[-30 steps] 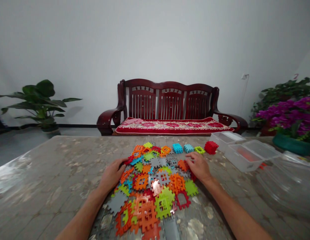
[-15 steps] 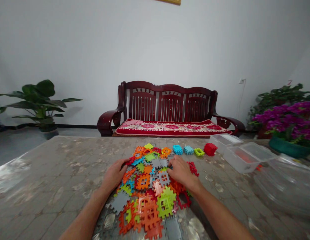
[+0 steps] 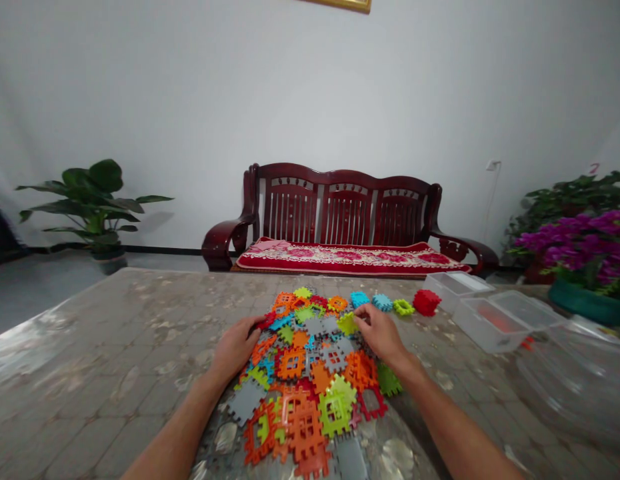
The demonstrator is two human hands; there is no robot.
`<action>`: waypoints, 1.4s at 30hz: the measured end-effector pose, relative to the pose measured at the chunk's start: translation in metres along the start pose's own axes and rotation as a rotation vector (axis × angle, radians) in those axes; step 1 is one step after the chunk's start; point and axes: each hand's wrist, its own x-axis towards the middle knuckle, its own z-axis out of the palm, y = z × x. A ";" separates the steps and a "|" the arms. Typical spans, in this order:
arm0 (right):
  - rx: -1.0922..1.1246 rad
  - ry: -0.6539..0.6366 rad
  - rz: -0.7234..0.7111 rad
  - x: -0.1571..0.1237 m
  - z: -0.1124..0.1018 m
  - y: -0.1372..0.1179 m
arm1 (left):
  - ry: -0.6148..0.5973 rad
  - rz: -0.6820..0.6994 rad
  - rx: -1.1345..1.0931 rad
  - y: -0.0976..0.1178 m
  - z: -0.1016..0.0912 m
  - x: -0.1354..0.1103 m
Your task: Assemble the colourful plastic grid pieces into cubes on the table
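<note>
a stone-look table [image 3: 115, 347], a sofa [image 3: 340, 220] behind it. a pile [image 3: 300, 393] of toothed tiles runs from mid-table to the near edge. the right hand [image 3: 383, 337] pinches a green tile [image 3: 347, 324] at the pile's far side. the left hand [image 3: 236, 348] lies loose and flat on its left edge. it seems best to lift the tile straight up while the left hand pins its neighbours.

Marble-patterned table [image 3: 115, 347]: near centre carries loose plastic tiles [image 3: 310, 380] (mixed colours); far right, assembled cubes [image 3: 426, 302] and clear boxes [image 3: 483, 328].
</note>
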 end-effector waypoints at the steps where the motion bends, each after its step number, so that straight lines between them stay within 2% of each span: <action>1: 0.049 0.050 -0.013 0.001 -0.004 0.009 | -0.001 -0.002 0.001 0.000 0.000 0.000; 4: 0.102 0.215 -0.068 0.000 -0.020 0.042 | -0.012 -0.005 0.014 -0.001 0.000 0.000; 7: 0.044 0.341 -0.083 -0.005 -0.037 0.079 | -0.010 -0.002 0.025 -0.002 0.000 0.001; 10: -0.068 0.324 -0.056 -0.016 -0.050 0.110 | -0.008 0.003 0.016 -0.003 0.000 0.002; 13: -0.218 0.264 0.068 -0.027 -0.056 0.128 | -0.002 -0.007 0.006 -0.004 0.001 0.003; 17: -0.312 0.209 0.246 -0.030 -0.057 0.133 | 0.002 -0.011 0.004 -0.004 0.000 0.002; 22: -0.397 0.098 0.239 -0.022 -0.055 0.128 | -0.017 0.006 0.024 -0.003 -0.002 0.002; 28: -0.485 0.093 0.198 -0.020 -0.050 0.129 | -0.005 -0.002 0.023 -0.003 -0.002 0.002; 32: -0.371 0.145 0.163 -0.023 -0.047 0.135 | 0.000 -0.006 0.000 -0.004 -0.002 0.002; 36: -0.227 0.310 0.157 -0.016 -0.050 0.138 | -0.003 -0.009 0.002 -0.003 -0.002 0.003; 39: -0.227 0.408 0.193 0.000 -0.055 0.137 | -0.020 -0.013 0.019 -0.002 -0.003 0.003; 42: -0.296 0.416 0.268 0.019 -0.058 0.137 | -0.019 -0.012 0.017 -0.003 -0.003 0.002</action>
